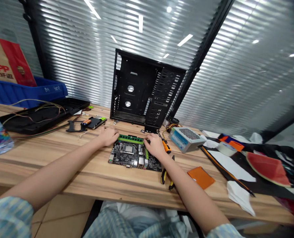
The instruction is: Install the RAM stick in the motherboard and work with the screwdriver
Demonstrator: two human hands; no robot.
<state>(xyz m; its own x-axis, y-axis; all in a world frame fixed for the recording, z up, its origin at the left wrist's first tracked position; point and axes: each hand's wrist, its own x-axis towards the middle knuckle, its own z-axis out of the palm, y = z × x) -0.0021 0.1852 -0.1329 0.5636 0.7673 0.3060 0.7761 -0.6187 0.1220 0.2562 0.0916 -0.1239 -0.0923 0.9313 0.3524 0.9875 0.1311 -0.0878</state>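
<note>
A dark motherboard point(129, 160) lies flat on the wooden table, its port side toward me. A green RAM stick point(132, 137) runs along its far edge, beside bright green slots. My left hand point(109, 136) is closed at the stick's left end, fingers bent together. At the other end, my right hand point(154, 144) is closed, its fingers curled over the board's far right part. Both sets of fingertips are partly hidden. A bare processor socket point(129, 149) sits near the board's middle.
Behind the board stands an open black computer case point(137, 89). To the right are an orange-handled screwdriver point(166, 147), a power supply point(186, 140), pliers point(163, 177) and an orange box point(201, 177). At left lie a black panel point(37, 115), a bracket point(76, 126) and a blue bin point(25, 92).
</note>
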